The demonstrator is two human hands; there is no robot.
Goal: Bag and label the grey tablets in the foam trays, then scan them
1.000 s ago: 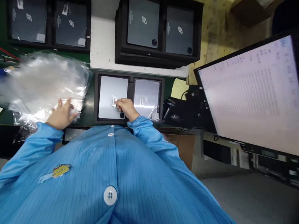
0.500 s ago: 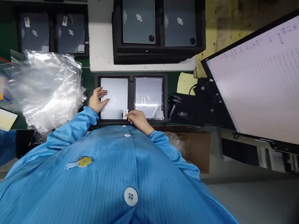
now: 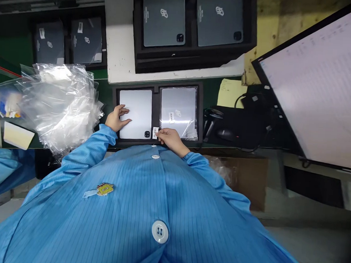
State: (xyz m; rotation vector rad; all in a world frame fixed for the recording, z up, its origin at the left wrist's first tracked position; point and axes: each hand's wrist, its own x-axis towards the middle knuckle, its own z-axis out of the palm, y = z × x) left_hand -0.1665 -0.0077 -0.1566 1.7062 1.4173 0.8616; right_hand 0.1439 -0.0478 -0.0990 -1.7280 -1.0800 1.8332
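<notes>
Label (image 3: 155, 132) pinched in right hand (image 3: 169, 138) beside bare tablet (image 3: 135, 113), not yet stuck; left hand (image 3: 116, 118) flat, steadying tablet; neighbouring bagged tablet (image 3: 179, 112) already labelled

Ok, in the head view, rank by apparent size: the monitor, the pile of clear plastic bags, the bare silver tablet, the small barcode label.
Largest to smallest:
1. monitor, though it is nearer the camera
2. pile of clear plastic bags
3. bare silver tablet
4. small barcode label

At right, the large lit monitor (image 3: 318, 80) runs off the frame, its spreadsheet text blurred; the small white barcode label (image 3: 155, 132) is too small to read.
</notes>
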